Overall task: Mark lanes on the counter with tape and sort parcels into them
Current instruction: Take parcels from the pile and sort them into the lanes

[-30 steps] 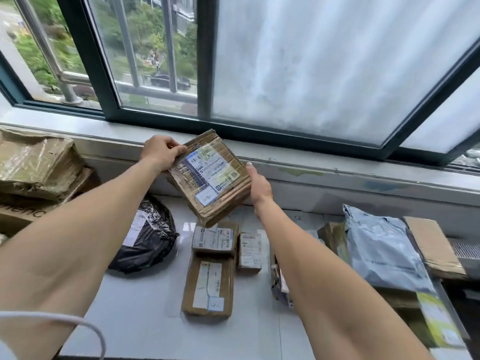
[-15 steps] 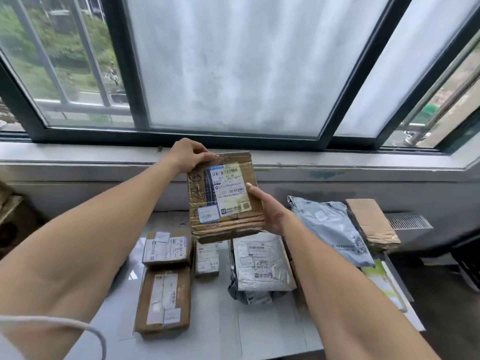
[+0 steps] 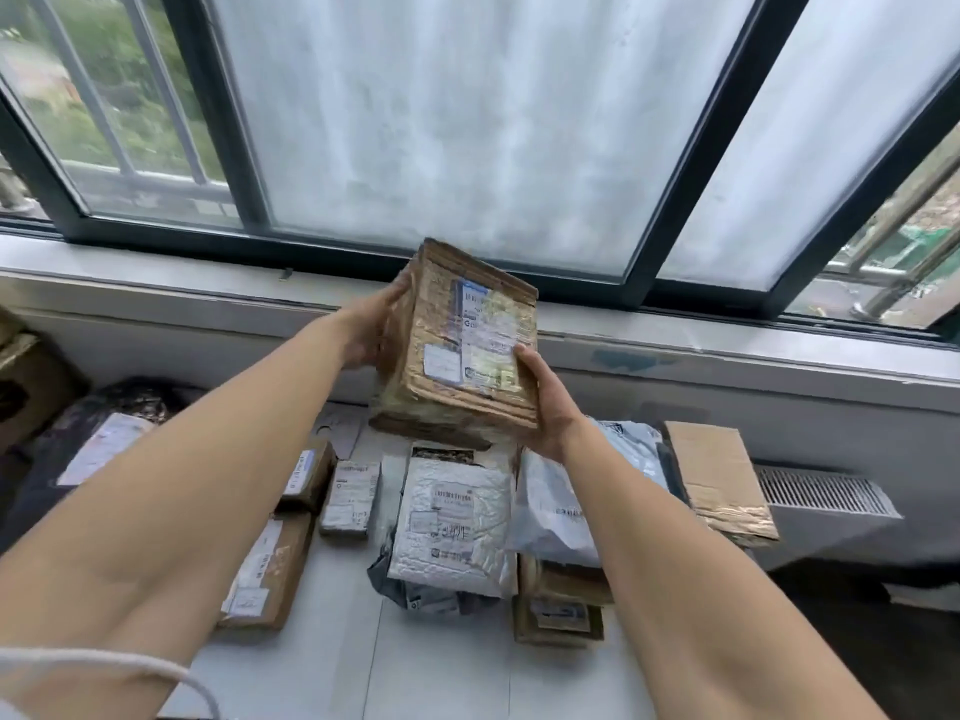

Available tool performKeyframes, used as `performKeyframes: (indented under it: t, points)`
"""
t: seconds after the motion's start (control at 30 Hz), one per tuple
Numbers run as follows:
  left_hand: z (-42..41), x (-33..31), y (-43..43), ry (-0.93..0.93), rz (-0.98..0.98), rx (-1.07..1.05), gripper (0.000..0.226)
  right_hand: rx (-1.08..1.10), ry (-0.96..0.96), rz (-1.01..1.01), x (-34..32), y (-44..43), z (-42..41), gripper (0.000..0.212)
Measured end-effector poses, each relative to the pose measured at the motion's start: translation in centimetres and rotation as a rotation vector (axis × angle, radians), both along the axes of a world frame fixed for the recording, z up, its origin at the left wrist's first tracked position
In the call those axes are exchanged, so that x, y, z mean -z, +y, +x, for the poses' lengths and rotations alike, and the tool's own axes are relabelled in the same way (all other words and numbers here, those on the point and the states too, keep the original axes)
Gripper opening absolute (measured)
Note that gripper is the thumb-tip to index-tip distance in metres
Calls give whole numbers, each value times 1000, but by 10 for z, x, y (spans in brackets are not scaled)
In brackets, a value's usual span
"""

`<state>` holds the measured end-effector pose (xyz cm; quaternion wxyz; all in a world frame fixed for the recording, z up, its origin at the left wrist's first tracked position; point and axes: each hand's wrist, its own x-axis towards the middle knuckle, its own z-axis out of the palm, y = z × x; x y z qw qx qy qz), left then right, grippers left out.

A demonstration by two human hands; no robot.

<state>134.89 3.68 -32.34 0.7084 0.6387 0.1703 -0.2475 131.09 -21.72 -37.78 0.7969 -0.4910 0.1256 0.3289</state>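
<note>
Both grips hold one box (image 3: 462,356) up above the bench (image 3: 441,667): the left grip (image 3: 366,332) wraps its left edge, the right grip (image 3: 550,402) pinches its lower right corner, thumb on the label (image 3: 485,330). Sorting looks well along, with brown parcels (image 3: 270,569), a silver mailer (image 3: 452,517) and a grey bag (image 3: 561,506) in rough rows below; this box is unplaced, and tape lanes are too faint to confirm.

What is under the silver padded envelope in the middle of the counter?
A dark grey plastic bag sticks out from under the silver padded envelope at its near edge. The envelope covers the rest, so I cannot tell what else lies beneath.
</note>
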Motion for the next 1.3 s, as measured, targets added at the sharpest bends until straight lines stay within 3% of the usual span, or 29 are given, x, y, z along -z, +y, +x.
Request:
performKeyframes:
  t: [0.1,0.17,0.27,0.37,0.47,0.6,0.73,0.87,0.97,1.17,1.23,1.3]
  points:
    - [-8,-10,-17,-46,14,-45,29,61,41,-114,6,-1,2,41]
    - [-11,-18,-24,-100,119,-86,21,128,-12,-228,9,2,2,25]
    - [-22,-29,-34,-182,177,-116,21,130,-86,-411,8,8,-4,24]
    - [-36,-39,-42,-245,165,-169,22,108,-28,-300,-3,12,-18,56]
    - [-51,-42,-39,-306,179,-168,24,62,-36,-242,-14,13,-33,70]
    - [-68,-39,-28,-318,160,-253,27,214,-126,-317,-17,5,-49,52]
    - [-79,-23,-24,-227,24,-349,34,291,-225,-138,-23,-20,-66,40]
    - [-89,-14,-59,-160,-164,-360,36,169,-175,15,-37,-46,-82,62]
    - [-88,-12,-97,-127,-225,-334,37,168,-157,36,-46,-73,-90,59]
    - [-77,-24,-177,-94,-76,-128,13,293,-163,-21,-49,-157,-90,40]
    - [-71,-27,-210,-133,5,-82,19,347,-148,-64,-46,-195,-85,42]
    - [-64,-27,-245,-137,43,-43,38,363,-162,-104,-44,-235,-80,43]
